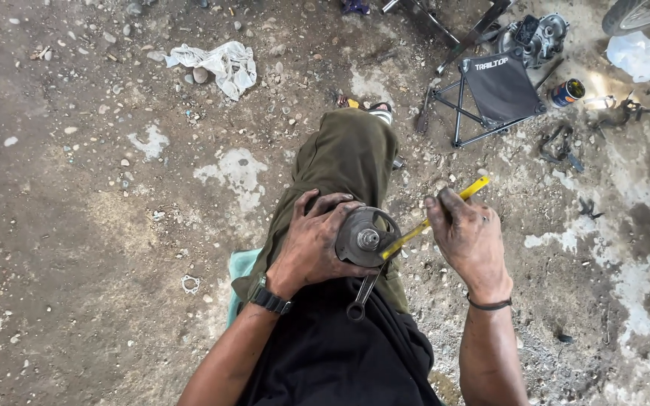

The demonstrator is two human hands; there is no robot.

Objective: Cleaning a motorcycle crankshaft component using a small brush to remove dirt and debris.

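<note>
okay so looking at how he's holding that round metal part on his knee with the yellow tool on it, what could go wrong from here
The round metal part rests on the knee, steadied only by the left hand; it could roll off onto the gravel floor. The right hand works the thin yellow tool toward the left hand's fingers, so a slip might jab them. Both hands look greasy, which may weaken the grip. The wrench lying loose on the lap could slide off.

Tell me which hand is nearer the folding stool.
Right. The right hand, holding a yellow tool, sits below the folding stool; the left hand is farther left.
</note>
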